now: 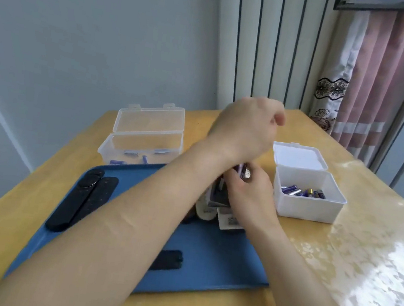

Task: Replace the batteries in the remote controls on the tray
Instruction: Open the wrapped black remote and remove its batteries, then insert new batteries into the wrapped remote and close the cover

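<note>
Head camera: my right hand (pixel 251 201) grips a remote (pixel 217 192) over the tray (pixel 208 244). My left hand (pixel 245 130) is blurry, so I cannot tell what its fingers hold.

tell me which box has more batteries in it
The white box on the right: it holds a pile of batteries, while the clear box behind the tray holds only a few.

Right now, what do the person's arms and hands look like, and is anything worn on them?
The left forearm and right forearm are bare, no sleeves in view. The left hand and right hand wear no gloves; no watch, bracelet or ring is visible.
</note>
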Motion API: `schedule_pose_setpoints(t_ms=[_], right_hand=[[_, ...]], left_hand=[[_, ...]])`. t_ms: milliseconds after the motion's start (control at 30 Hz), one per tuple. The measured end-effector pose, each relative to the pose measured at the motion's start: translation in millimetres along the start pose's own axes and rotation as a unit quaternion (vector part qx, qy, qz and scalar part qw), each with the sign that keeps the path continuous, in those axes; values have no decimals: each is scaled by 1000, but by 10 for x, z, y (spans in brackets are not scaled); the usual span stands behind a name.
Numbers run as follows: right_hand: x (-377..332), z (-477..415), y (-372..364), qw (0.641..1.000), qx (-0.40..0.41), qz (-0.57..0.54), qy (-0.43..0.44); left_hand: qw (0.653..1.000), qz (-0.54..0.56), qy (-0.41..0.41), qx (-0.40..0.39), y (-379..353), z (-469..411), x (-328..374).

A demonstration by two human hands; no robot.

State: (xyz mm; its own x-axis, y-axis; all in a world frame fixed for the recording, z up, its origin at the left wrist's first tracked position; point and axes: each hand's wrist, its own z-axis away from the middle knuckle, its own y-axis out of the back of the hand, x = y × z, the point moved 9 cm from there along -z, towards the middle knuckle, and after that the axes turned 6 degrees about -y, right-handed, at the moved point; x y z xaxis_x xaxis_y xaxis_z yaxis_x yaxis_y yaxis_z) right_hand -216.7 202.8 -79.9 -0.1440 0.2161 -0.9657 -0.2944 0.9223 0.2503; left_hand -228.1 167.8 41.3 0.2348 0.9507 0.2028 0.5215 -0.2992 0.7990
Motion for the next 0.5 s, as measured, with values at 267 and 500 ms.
schedule_pose_setpoints(t_ms=[267, 500], right_hand=[[-74, 109, -69, 999, -31, -37, 9], [-91, 120, -153, 998, -47, -19, 23]], left_hand=[[916, -79, 362, -151, 327, 1010, -2510], [871, 14, 372, -320, -136, 1273, -2603]])
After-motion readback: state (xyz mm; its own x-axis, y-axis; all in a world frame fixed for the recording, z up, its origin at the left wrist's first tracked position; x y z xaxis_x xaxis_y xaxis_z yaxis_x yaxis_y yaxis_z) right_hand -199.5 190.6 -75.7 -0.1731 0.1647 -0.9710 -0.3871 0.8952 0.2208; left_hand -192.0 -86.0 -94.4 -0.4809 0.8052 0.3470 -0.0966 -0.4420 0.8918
